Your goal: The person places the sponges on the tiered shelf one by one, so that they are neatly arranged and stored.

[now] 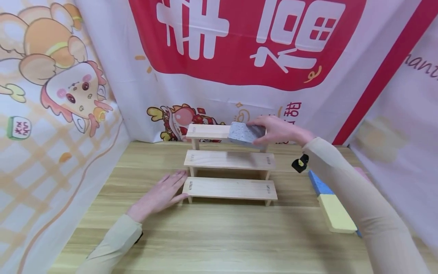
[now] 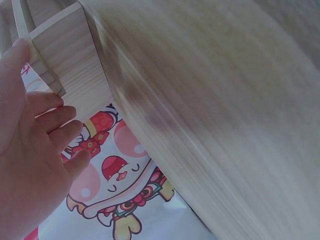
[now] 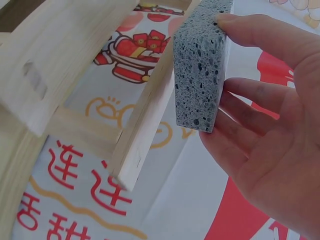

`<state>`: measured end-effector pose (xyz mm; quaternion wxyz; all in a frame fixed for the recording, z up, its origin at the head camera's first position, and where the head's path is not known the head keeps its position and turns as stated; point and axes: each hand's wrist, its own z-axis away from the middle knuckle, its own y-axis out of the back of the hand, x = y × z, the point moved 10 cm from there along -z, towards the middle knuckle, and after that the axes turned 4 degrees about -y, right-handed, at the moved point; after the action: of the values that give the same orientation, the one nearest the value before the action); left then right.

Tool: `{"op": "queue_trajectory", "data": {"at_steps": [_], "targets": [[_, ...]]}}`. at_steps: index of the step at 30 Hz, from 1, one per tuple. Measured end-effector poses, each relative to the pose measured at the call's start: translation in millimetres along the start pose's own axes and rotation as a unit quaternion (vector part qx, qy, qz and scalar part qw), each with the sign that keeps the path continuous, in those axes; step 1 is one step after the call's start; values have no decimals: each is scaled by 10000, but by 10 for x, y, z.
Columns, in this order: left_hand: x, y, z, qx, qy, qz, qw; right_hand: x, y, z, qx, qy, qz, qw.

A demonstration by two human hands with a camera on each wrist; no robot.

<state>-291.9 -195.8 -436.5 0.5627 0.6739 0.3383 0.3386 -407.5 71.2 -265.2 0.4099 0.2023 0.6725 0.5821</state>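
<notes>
A grey-blue porous sponge is pinched between the thumb and fingers of my right hand, at the right part of the top step of a three-step wooden rack. In the right wrist view the sponge shows small dark holes, and the hand grips its side; whether its underside rests on the step I cannot tell. My left hand lies beside the rack's left end with straight or relaxed fingers near the lowest step. The left wrist view has the left hand's fingertips at the rack's edge.
To the right on the wood-grain table lie a yellow sponge and a blue sponge, with a pink one partly behind my right sleeve. Printed cloth hangs behind and along both sides.
</notes>
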Motion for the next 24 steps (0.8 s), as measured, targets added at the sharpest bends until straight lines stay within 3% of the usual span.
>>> {"op": "queue_trajectory", "data": {"at_steps": [16, 24], "targets": [[-24, -23, 1, -166, 67, -12, 9998, -253, -59, -369, -94, 339, -126, 9993], [-12, -21, 1, -217, 75, -17, 9997, -266, -114, -495, -156, 317, -109, 9993]]}}
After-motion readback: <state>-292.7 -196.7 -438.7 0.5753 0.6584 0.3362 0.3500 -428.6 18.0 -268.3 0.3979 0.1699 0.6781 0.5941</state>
